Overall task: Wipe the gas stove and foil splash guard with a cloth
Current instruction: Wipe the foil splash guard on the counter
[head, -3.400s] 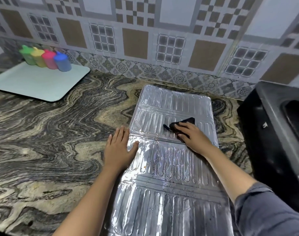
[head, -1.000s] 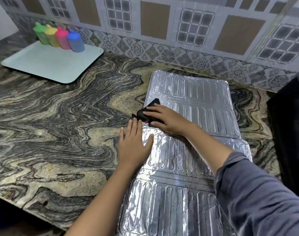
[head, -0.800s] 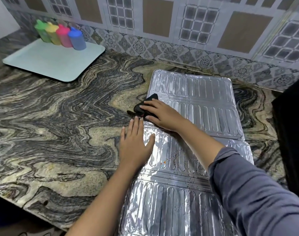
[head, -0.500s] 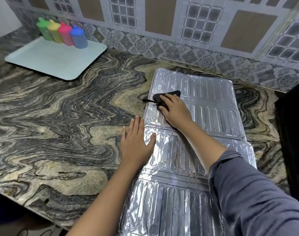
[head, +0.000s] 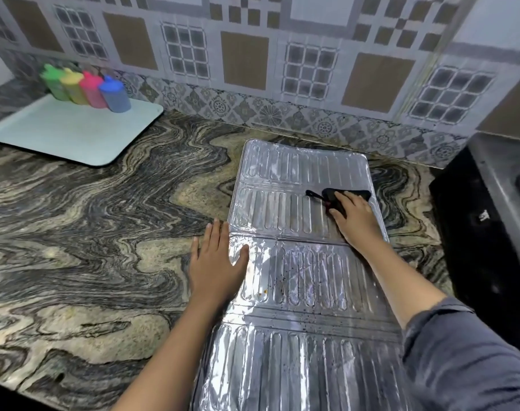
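Note:
The silver foil splash guard lies flat and unfolded on the marbled counter, its near panels speckled with dark spots. My right hand presses a black cloth onto the far panel near its right edge, fingers bent over the cloth. Flat on the guard's left edge rests my left hand, fingers spread, half on foil and half on the counter. The black gas stove stands at the right edge, only partly in view.
A pale tray sits at the back left with several coloured bottles along its far side. The patterned tile wall runs behind the counter. The counter's front edge drops off at lower left.
My right hand has slid the cloth from the far panel's left edge across to its right side. The left hand has stayed flat on the guard's left edge.

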A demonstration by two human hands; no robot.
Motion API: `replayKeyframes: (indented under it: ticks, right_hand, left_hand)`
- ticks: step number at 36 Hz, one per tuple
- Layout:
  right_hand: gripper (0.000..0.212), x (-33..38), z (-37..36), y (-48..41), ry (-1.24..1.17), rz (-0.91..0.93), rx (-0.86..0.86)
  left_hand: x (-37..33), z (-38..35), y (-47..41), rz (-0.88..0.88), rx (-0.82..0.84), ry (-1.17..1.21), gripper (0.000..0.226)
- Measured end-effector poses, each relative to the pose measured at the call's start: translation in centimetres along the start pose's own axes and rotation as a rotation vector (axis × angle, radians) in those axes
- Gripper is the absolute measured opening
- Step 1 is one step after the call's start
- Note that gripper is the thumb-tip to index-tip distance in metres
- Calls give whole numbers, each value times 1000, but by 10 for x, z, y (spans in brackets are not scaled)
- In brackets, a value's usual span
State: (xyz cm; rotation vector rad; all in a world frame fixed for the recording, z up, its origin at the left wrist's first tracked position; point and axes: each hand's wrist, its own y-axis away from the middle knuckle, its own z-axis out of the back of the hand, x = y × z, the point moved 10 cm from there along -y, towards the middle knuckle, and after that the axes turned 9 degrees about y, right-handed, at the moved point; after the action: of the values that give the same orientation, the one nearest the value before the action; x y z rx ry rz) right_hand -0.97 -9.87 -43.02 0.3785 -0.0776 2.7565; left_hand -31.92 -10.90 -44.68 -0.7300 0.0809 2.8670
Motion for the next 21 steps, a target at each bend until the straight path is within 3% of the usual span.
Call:
replayKeyframes:
  ticks: [10, 21]
  right_hand:
    - [42, -55, 22, 11, -40, -224, -123]
    - [32, -48, 69, 20, -185, -262, -252]
  left_hand:
    - [-1, 2, 0, 3, -1, -12, 76]
    - [-4, 8, 2, -23, -31, 46, 71]
